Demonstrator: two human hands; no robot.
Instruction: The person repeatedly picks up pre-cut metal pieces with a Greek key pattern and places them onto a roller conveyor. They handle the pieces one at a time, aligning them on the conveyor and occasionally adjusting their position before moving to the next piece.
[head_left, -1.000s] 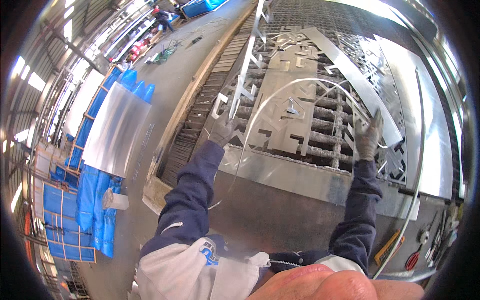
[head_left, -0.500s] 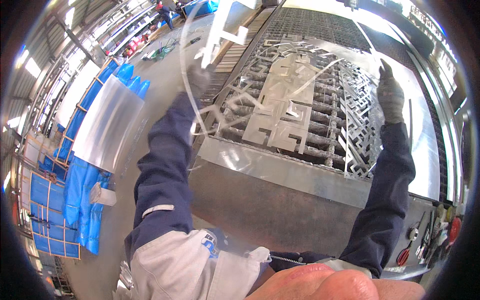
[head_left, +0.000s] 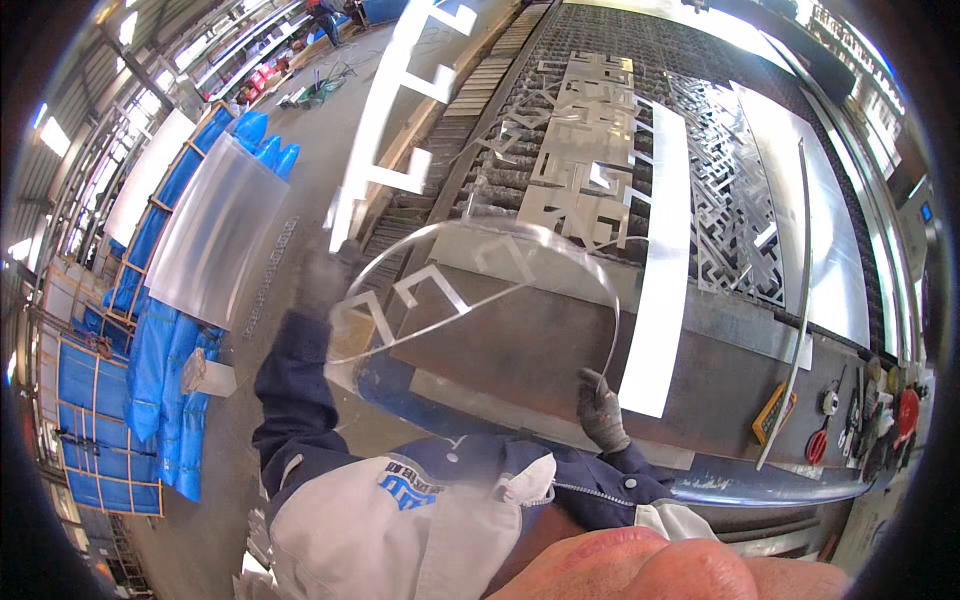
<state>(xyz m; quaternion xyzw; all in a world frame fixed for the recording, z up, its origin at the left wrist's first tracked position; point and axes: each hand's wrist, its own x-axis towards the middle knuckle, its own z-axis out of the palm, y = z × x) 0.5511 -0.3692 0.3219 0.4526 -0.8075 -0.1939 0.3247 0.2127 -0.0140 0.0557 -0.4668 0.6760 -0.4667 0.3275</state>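
Observation:
My gloved left hand (head_left: 330, 275) is closed round the lower end of a bright notched metal strip (head_left: 385, 120) that rises beyond the table's left side. From the same hand a thin metal band (head_left: 540, 235) bends in a wide loop over the table's near end. My gloved right hand (head_left: 603, 412), close to my chest, pinches the band's other end. Inside the loop, a blurred edge with hook-shaped teeth (head_left: 425, 285) crosses toward the right. A plain shiny strip (head_left: 662, 250) lies just right of the loop, overhanging the near plate.
Cut metal pieces (head_left: 580, 150) and a lattice panel (head_left: 735, 200) lie on the slatted table bed. At right are a smooth sheet (head_left: 815, 220), a long thin bar (head_left: 803, 300), a yellow tool (head_left: 770, 412) and red-handled pliers (head_left: 817, 445). Blue-wrapped bundles (head_left: 165, 380) stand left.
My right hand has come from beside the lattice panel back to the near edge. My left hand has drawn nearer and to the left. The shiny strip now shows across the bed.

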